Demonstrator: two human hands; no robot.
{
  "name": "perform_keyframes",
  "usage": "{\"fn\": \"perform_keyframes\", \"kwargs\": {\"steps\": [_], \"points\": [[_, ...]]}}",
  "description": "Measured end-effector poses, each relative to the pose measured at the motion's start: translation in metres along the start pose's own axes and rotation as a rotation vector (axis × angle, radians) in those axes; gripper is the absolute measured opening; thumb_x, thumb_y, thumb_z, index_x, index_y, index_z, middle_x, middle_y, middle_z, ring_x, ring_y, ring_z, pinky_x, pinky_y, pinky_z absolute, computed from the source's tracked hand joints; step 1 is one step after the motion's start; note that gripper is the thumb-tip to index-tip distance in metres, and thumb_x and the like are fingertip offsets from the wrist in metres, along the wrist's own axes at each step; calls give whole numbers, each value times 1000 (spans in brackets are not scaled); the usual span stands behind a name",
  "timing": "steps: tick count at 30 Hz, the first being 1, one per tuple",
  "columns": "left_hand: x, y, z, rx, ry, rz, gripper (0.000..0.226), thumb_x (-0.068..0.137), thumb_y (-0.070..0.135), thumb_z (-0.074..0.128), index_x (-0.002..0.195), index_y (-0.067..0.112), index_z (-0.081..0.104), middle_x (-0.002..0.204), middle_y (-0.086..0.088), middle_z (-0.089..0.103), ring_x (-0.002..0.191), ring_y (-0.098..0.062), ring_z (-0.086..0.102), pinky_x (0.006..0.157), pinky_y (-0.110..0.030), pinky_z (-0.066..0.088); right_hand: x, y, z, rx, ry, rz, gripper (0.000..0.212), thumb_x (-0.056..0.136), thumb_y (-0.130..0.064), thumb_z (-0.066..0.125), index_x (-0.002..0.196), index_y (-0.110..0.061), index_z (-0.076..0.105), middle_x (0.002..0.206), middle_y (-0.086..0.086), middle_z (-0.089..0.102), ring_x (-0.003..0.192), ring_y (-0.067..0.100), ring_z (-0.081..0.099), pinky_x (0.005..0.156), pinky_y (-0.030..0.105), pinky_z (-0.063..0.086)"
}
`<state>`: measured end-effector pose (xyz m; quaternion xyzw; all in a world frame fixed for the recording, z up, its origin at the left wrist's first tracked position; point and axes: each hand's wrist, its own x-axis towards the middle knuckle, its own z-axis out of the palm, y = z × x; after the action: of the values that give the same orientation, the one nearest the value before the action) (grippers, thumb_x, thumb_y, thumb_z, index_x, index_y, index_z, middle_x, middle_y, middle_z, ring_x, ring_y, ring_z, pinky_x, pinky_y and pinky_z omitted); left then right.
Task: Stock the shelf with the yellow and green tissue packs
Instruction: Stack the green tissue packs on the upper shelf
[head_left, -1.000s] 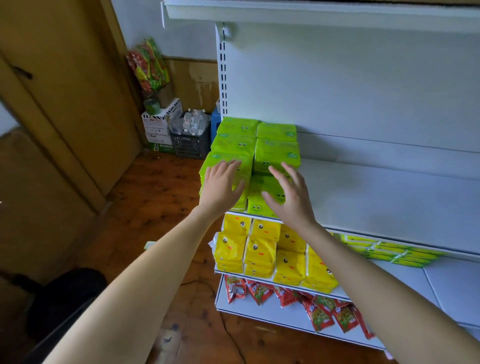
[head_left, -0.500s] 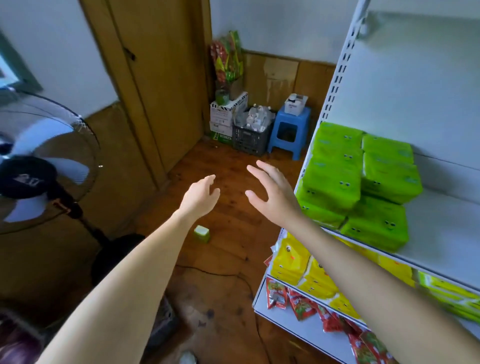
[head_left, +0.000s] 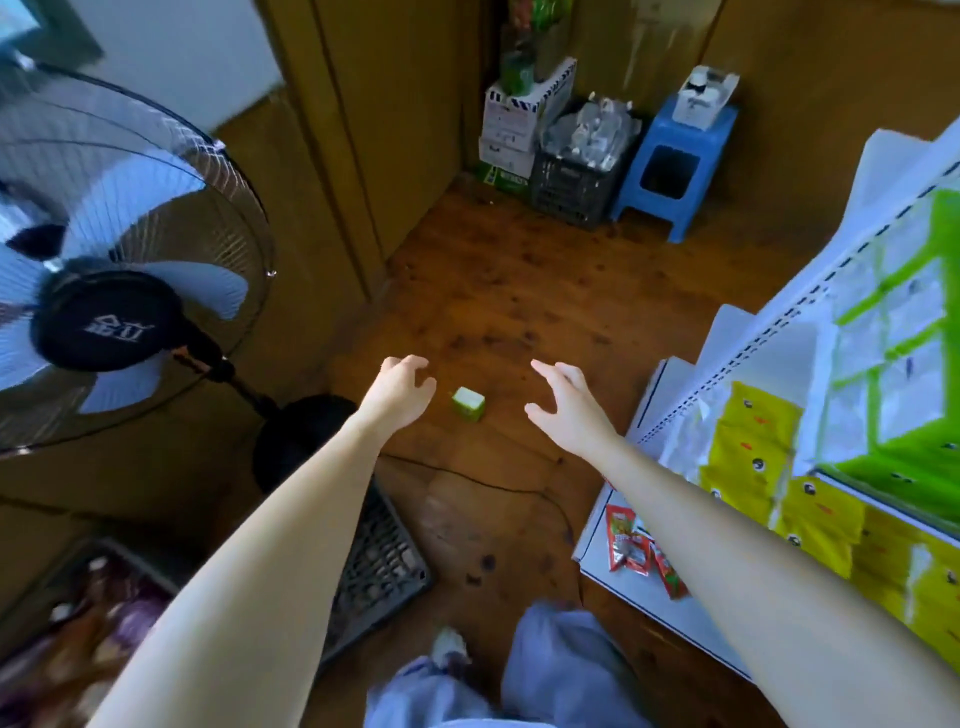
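Observation:
A single small green tissue pack (head_left: 469, 405) lies on the wooden floor between my two hands. My left hand (head_left: 399, 393) hovers just left of it, fingers loosely curled, holding nothing. My right hand (head_left: 566, 409) is to its right, fingers spread and empty. On the white shelf unit (head_left: 691, 395) at the right, green tissue packs (head_left: 904, 374) sit stacked on an upper shelf. Yellow tissue packs (head_left: 769, 457) fill the shelf below them.
A standing fan (head_left: 104, 280) with a black base (head_left: 306, 441) is at the left. A dark crate (head_left: 379, 566) lies under my left arm. Red snack packets (head_left: 631, 543) lie on the bottom shelf. A blue stool (head_left: 675, 161), a black basket (head_left: 576, 182) and boxes (head_left: 514, 124) fill the far corner.
My view has swung left and down, away from the shelf to the floor. Both hands left the green stack and now reach down on either side of the loose pack.

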<state>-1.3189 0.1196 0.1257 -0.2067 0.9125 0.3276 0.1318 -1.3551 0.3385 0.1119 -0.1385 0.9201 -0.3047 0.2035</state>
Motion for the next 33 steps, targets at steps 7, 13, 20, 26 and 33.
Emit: {"fn": "perform_keyframes", "kwargs": {"steps": [7,13,20,26,33], "points": [[80,-20,41,-131,-87,-166,47,98,28,44,143,19,34,148,-7,25,88,-13,51,69,-18,41,110,45,33,-1,-197,229,60,93,-30,53,145,-23,26,149,10,20,122,27,48,98,32,42],[169,-58,92,-154,-177,-347,52,97,26,44,146,20,26,149,-8,20,86,-23,57,77,-29,47,212,98,72,-21,-318,322,62,91,-29,56,145,-22,27,143,10,28,120,27,48,97,32,38],[307,-125,203,-111,-304,-432,59,98,27,42,150,24,14,155,-9,10,123,-31,46,93,-32,42,334,184,187,-44,-407,360,64,89,-32,58,145,-28,26,149,9,24,130,26,40,104,36,36],[426,-190,313,-50,-358,-271,50,97,12,42,145,11,29,149,-15,26,139,-25,26,102,-25,28,425,261,309,-179,-457,275,66,88,-32,59,146,-28,25,149,13,18,132,33,36,107,36,34],[496,-270,422,-77,-371,-313,53,95,16,44,145,17,27,149,-10,18,123,-24,48,95,-22,34,507,324,417,-260,-444,69,71,82,-47,55,145,-31,25,153,15,6,139,34,17,114,38,22]]}}
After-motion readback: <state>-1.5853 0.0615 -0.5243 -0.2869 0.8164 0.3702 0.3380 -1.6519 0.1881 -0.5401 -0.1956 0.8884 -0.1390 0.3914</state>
